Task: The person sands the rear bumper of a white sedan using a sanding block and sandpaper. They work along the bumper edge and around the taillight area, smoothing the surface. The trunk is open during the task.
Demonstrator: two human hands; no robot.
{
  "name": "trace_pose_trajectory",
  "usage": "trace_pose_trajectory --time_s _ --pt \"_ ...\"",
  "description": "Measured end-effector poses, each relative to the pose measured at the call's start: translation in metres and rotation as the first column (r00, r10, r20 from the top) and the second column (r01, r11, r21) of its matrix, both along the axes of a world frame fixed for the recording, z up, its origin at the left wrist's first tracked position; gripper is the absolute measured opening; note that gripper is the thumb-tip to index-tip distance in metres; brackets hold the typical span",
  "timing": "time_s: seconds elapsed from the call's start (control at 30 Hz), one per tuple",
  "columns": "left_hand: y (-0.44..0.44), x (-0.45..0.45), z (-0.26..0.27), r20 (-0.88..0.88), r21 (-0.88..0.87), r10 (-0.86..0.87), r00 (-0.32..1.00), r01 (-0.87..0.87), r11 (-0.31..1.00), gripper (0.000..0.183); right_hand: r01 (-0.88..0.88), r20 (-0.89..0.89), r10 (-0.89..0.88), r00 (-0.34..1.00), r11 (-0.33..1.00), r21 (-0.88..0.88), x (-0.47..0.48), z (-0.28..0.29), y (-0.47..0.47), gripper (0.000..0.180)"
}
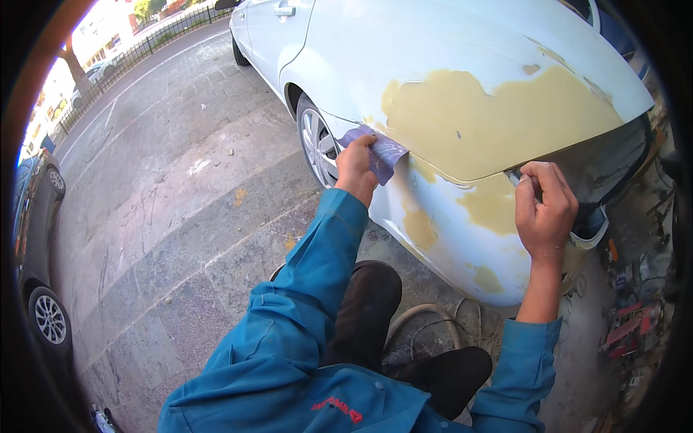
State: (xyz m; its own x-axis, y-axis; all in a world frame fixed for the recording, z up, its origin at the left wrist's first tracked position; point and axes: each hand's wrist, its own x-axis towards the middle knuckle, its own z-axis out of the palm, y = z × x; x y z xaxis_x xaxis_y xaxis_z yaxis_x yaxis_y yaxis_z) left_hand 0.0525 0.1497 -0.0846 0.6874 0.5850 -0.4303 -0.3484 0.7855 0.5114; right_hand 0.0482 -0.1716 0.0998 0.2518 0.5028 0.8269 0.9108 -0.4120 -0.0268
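My left hand (357, 166) pinches a sheet of purple sandpaper (389, 158) between thumb and fingers. The sheet lies against the white car's bodywork, above the rear wheel's right side. Tan body filler (460, 116) covers a broad patch of the rear quarter panel (373, 48), with smaller patches on the rear bumper (441, 216). At the right end of the seam between panel and bumper, my right hand (547, 211) grips a small thin tool (512, 176). Its tip is at the seam near the tail-light opening (601, 157); my fingers hide most of it.
A rear wheel (318, 138) stands left of my left hand. Below the bumper, a hose (422, 311) and thin cables lie on the ground near my knees. Red parts and clutter (631, 327) lie at right. A dark car (40, 243) is parked at far left.
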Motion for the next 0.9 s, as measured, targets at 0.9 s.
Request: trace_pose_trajectory --time_s 0.9 --pt "-0.078 -0.018 0.052 0.028 0.09 0.056 0.998 -0.058 0.994 0.032 -0.014 0.005 0.014 1.0 1.0 0.011 0.001 0.0 0.003 0.005"
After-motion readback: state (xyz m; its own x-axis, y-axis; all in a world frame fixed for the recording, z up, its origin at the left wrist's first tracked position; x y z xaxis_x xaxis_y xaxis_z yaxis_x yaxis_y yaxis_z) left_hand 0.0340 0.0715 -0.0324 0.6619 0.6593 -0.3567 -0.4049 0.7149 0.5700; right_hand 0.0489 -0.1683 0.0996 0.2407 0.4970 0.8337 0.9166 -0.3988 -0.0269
